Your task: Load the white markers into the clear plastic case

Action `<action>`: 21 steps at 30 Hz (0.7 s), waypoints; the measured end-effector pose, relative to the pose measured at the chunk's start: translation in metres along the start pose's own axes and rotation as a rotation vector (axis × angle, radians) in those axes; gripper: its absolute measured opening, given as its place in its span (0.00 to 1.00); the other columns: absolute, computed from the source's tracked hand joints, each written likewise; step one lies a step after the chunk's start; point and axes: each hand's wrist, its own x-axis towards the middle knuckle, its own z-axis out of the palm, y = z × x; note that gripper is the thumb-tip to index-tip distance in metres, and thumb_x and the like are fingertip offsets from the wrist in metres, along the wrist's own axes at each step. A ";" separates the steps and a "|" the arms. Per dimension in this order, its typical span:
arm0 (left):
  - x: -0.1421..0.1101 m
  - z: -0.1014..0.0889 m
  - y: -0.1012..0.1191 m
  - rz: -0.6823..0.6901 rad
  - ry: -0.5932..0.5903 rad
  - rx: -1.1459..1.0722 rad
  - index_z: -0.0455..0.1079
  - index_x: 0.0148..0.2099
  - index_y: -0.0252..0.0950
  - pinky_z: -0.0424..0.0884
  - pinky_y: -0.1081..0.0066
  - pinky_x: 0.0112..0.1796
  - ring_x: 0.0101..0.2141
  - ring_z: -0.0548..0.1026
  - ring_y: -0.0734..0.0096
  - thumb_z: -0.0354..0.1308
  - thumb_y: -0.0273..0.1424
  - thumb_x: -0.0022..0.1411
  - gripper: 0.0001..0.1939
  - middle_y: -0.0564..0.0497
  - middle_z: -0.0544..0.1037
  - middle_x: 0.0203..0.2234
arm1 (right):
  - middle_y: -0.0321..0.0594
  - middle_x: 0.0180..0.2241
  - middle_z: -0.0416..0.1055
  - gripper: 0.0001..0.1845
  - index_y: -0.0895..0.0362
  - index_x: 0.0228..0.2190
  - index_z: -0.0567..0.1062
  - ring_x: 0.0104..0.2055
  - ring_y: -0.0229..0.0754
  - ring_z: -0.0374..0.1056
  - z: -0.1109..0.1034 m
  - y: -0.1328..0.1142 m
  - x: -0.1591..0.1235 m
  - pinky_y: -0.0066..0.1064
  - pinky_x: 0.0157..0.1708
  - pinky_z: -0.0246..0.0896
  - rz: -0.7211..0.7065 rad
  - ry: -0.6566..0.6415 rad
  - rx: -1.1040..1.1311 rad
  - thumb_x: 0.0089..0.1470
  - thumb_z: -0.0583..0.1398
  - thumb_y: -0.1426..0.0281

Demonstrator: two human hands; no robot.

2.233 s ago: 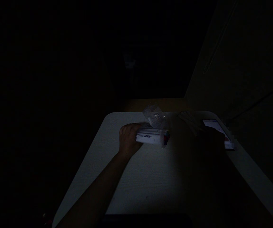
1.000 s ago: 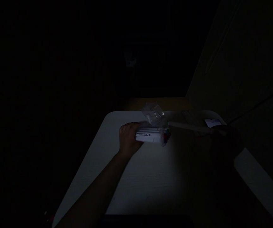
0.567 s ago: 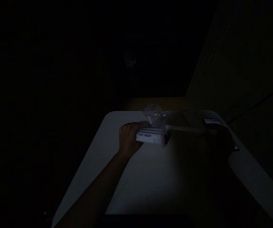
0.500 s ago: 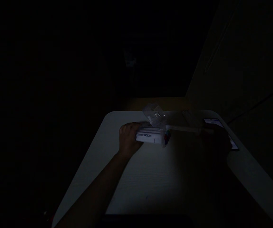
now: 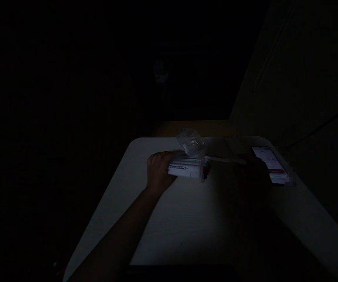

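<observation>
My left hand (image 5: 159, 169) is wrapped round the left end of a clear plastic pen case (image 5: 189, 169) lying on its side. White pens show through its wall, and red, blue and other coloured ends stick out at its right end. The case's clear lid (image 5: 191, 141) is tilted open at the back. In deep shadow on the right, my right hand (image 5: 253, 174) grips a slim white pen (image 5: 226, 159). The pen points left, its tip at the upper part of the case's open end. The right hand's fingers are mostly lost in the dark.
A lit phone (image 5: 271, 162) lies on the white table (image 5: 183, 223) near its right edge, just beyond my right hand. A cable (image 5: 322, 128) runs along the dark wall at the right. A faint transparent object (image 5: 232, 143) is at the table's back.
My right hand has moved left with the white pen, bringing it closer to the case and uncovering more of the phone. My left hand and the case have stayed in place.
</observation>
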 end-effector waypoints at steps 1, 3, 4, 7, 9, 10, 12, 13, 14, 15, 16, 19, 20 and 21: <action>0.000 0.000 0.000 0.000 -0.002 0.002 0.74 0.52 0.40 0.69 0.56 0.52 0.49 0.78 0.52 0.63 0.33 0.54 0.22 0.44 0.82 0.47 | 0.46 0.43 0.77 0.19 0.53 0.44 0.79 0.45 0.48 0.74 0.001 0.000 -0.001 0.41 0.44 0.72 -0.004 -0.024 -0.003 0.58 0.59 0.54; 0.000 0.001 -0.001 -0.008 -0.012 0.010 0.74 0.52 0.40 0.69 0.56 0.51 0.49 0.78 0.52 0.63 0.33 0.54 0.21 0.45 0.82 0.47 | 0.46 0.45 0.77 0.19 0.52 0.46 0.79 0.47 0.48 0.74 0.002 0.000 -0.003 0.42 0.47 0.72 -0.026 -0.059 -0.011 0.61 0.57 0.55; 0.000 0.000 -0.001 -0.012 -0.017 0.014 0.74 0.52 0.40 0.69 0.56 0.51 0.49 0.78 0.52 0.63 0.33 0.54 0.22 0.45 0.82 0.47 | 0.47 0.46 0.77 0.19 0.52 0.46 0.79 0.48 0.48 0.74 0.003 0.001 -0.004 0.43 0.48 0.72 -0.037 -0.065 -0.015 0.62 0.57 0.55; 0.001 -0.001 0.000 -0.021 -0.029 0.019 0.74 0.52 0.39 0.69 0.55 0.52 0.49 0.77 0.51 0.63 0.33 0.54 0.22 0.44 0.82 0.47 | 0.47 0.49 0.77 0.19 0.52 0.48 0.79 0.53 0.49 0.73 0.003 0.004 -0.004 0.46 0.53 0.71 -0.053 -0.078 -0.034 0.64 0.56 0.55; 0.000 -0.001 0.000 -0.026 -0.037 0.017 0.75 0.52 0.39 0.69 0.55 0.52 0.50 0.77 0.51 0.63 0.32 0.53 0.22 0.44 0.82 0.47 | 0.47 0.49 0.77 0.19 0.51 0.49 0.79 0.53 0.50 0.73 0.002 0.008 -0.004 0.46 0.54 0.72 -0.056 -0.112 -0.055 0.65 0.56 0.57; 0.000 -0.001 0.000 -0.031 -0.040 0.017 0.75 0.52 0.39 0.69 0.55 0.52 0.50 0.77 0.51 0.63 0.32 0.53 0.22 0.43 0.82 0.47 | 0.47 0.49 0.77 0.19 0.51 0.48 0.79 0.52 0.50 0.74 0.002 0.010 -0.004 0.46 0.53 0.72 -0.056 -0.127 -0.061 0.65 0.55 0.57; 0.000 -0.001 -0.001 -0.040 -0.043 0.014 0.76 0.52 0.39 0.69 0.54 0.53 0.50 0.77 0.51 0.63 0.32 0.53 0.22 0.43 0.82 0.47 | 0.46 0.48 0.78 0.18 0.50 0.48 0.80 0.51 0.50 0.75 0.003 0.014 -0.004 0.46 0.53 0.73 -0.058 -0.148 -0.057 0.64 0.56 0.57; 0.000 -0.001 -0.001 -0.041 -0.040 0.012 0.76 0.52 0.39 0.69 0.54 0.53 0.49 0.77 0.51 0.63 0.33 0.53 0.22 0.44 0.82 0.47 | 0.46 0.48 0.78 0.18 0.50 0.47 0.80 0.52 0.50 0.75 0.003 0.016 -0.004 0.46 0.53 0.73 -0.059 -0.145 -0.049 0.63 0.57 0.57; 0.000 0.000 -0.001 -0.039 -0.037 0.009 0.76 0.52 0.40 0.69 0.54 0.53 0.49 0.77 0.51 0.63 0.32 0.52 0.23 0.44 0.82 0.47 | 0.46 0.49 0.78 0.18 0.50 0.47 0.80 0.53 0.49 0.75 0.004 0.017 -0.004 0.46 0.54 0.73 -0.057 -0.145 -0.041 0.63 0.57 0.56; 0.000 0.000 -0.002 -0.036 -0.034 0.007 0.76 0.52 0.40 0.69 0.54 0.53 0.49 0.78 0.51 0.63 0.32 0.52 0.23 0.44 0.82 0.47 | 0.45 0.49 0.78 0.19 0.49 0.48 0.80 0.53 0.49 0.75 0.005 0.019 -0.005 0.46 0.55 0.73 -0.058 -0.147 -0.036 0.64 0.56 0.56; 0.001 0.000 -0.002 -0.033 -0.034 0.006 0.76 0.52 0.40 0.70 0.54 0.53 0.49 0.78 0.51 0.63 0.32 0.51 0.23 0.44 0.82 0.47 | 0.45 0.50 0.78 0.20 0.49 0.48 0.81 0.53 0.49 0.75 0.006 0.020 -0.006 0.45 0.55 0.73 -0.065 -0.146 -0.036 0.64 0.56 0.55; 0.001 0.000 -0.002 -0.033 -0.034 0.008 0.76 0.52 0.41 0.70 0.54 0.52 0.49 0.78 0.51 0.63 0.32 0.50 0.24 0.44 0.83 0.47 | 0.45 0.51 0.78 0.22 0.48 0.50 0.80 0.54 0.49 0.75 0.009 0.024 -0.007 0.44 0.54 0.74 -0.090 -0.167 -0.069 0.65 0.55 0.54; 0.001 0.000 -0.002 -0.035 -0.033 0.010 0.76 0.52 0.41 0.70 0.54 0.52 0.49 0.78 0.51 0.64 0.32 0.50 0.24 0.44 0.83 0.47 | 0.45 0.51 0.78 0.22 0.48 0.51 0.80 0.54 0.49 0.75 0.009 0.025 -0.007 0.44 0.54 0.74 -0.102 -0.168 -0.081 0.65 0.55 0.53; 0.001 0.000 -0.001 -0.036 -0.033 0.012 0.76 0.52 0.41 0.70 0.54 0.52 0.49 0.78 0.51 0.64 0.32 0.50 0.24 0.44 0.83 0.47 | 0.45 0.52 0.78 0.22 0.49 0.52 0.80 0.54 0.49 0.75 0.009 0.026 -0.007 0.44 0.53 0.74 -0.110 -0.162 -0.089 0.65 0.55 0.53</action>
